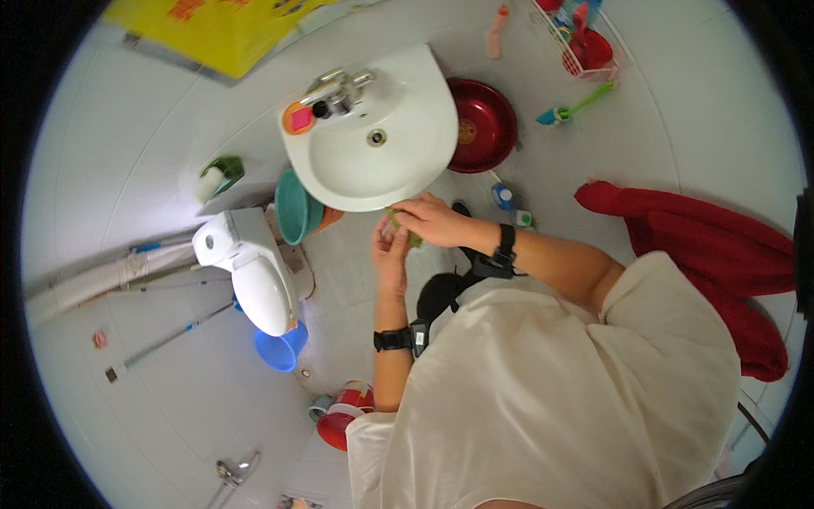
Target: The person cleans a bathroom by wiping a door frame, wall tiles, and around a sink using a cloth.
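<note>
Both hands meet just below the front rim of the white washbasin: the right hand is closed over a small green thing, while the left hand cups it from beneath, fingers curled. A teal basin sits left, a red bowl beyond, and a white toilet further left.

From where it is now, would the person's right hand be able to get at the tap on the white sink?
Probably yes. The right hand is at the near rim of the white sink, and nothing stands in the open basin between it and the tap.
</note>
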### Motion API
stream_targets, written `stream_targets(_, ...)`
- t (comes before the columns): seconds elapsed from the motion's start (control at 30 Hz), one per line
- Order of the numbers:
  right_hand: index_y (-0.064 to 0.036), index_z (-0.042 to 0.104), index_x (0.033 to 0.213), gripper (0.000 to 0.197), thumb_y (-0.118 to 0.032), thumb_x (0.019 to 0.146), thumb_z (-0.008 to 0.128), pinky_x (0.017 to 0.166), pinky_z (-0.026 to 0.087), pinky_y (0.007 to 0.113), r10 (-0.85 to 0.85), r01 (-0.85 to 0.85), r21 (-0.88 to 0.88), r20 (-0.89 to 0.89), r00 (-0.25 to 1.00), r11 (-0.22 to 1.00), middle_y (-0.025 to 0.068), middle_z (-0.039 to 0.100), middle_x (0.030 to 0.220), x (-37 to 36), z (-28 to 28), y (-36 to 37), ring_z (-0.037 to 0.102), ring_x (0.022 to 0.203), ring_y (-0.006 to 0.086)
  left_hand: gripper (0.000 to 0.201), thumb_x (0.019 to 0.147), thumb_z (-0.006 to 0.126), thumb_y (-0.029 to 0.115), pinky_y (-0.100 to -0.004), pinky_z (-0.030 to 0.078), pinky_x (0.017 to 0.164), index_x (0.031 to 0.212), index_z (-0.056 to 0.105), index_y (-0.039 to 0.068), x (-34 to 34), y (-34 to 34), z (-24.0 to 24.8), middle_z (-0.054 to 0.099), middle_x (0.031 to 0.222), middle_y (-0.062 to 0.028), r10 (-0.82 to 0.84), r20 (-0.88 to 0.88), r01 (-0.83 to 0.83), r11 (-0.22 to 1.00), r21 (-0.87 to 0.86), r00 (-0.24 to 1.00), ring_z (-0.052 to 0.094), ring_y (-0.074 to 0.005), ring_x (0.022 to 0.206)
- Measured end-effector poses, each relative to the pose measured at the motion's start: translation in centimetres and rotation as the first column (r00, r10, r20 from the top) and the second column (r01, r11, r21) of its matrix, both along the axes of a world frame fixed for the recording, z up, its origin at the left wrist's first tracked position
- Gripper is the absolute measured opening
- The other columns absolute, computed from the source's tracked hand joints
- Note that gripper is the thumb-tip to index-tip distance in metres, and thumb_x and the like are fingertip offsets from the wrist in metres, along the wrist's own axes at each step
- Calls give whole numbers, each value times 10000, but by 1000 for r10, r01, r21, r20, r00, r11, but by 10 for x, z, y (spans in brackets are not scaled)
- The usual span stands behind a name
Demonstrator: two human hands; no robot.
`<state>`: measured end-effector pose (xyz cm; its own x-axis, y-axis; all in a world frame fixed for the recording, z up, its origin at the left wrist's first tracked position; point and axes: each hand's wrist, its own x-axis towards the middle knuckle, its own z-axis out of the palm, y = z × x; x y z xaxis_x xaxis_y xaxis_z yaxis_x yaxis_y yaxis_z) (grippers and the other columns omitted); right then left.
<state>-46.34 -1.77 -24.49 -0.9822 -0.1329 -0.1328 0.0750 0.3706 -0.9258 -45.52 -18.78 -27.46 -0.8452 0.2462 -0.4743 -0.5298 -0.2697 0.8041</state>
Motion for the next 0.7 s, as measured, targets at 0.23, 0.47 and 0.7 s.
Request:
stream_targets(0.23,-18,672,1124,413,-387,943,634,785,535,392,-210,210,-138,21,978,968,163,713,1002,-118,-33,56,679,858,285,344,994,574,138,-403,526,965,1304,542,-5,-62,-2,-4,631,1251,-128,115,185,-143,979,148,976,631,-251,1126)
stream_targets(0.47,41,617,1144,532,-408,873,707,850,531,457,-397,416,270,-121,910,869,235,685,1069,-275,-56,81,660,1017,394,386,1027,444,212,-427,497,982,1353,521,21,-104,-11,-10,610,1291,-104,76,290,-111,988,108,954,595,-249,1177)
stream_targets(0.7,-47,669,1116,251,-139,891,610,855,534,462,-268,354,401,-255,929,845,203,708,1026,-303,-82,97,671,944,410,384,1020,466,156,-426,499,998,1378,499,21,-166,-8,-1,605,1292,-118,13,251,-42,993,113,968,597,-263,1182)
